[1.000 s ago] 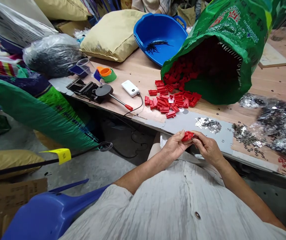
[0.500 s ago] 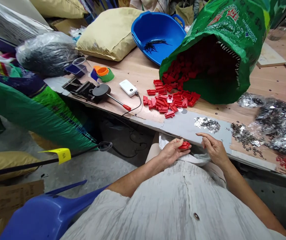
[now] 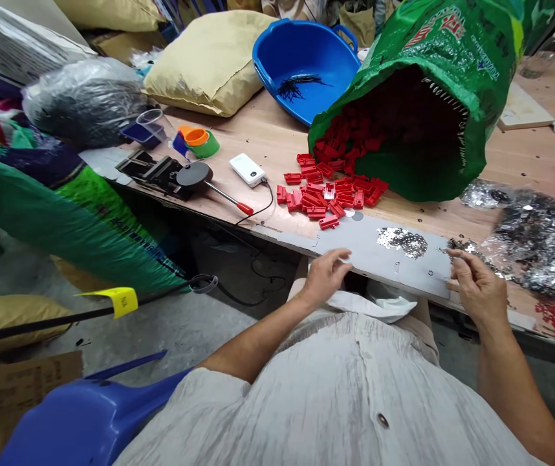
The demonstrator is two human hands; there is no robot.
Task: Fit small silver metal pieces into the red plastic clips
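My left hand (image 3: 326, 277) is over the near edge of the table, fingers curved and apart, with nothing visible in it. My right hand (image 3: 480, 288) is at the left end of a scatter of small dark metal pieces (image 3: 466, 246). Its thumb and forefinger come together at the tips; whatever is between them is too small to make out. Between the hands, a heap of flat shiny metal pieces (image 3: 402, 241) lies on a grey board (image 3: 365, 243). Beyond my left hand, red plastic parts (image 3: 317, 197) spill from the mouth of a green sack (image 3: 433, 184).
A lever-handled black device (image 3: 171, 176) and a white power bank (image 3: 247, 169) with a cable are on the left. Behind stands a blue basin (image 3: 306, 58) holding thin black pieces. Bagged metal pieces (image 3: 534, 233) lie right. A blue chair (image 3: 78, 414) is beside me.
The red plastic part has left my left hand and is out of sight. That hand has turned and risen slightly. My right hand has moved right to the dark metal pieces.
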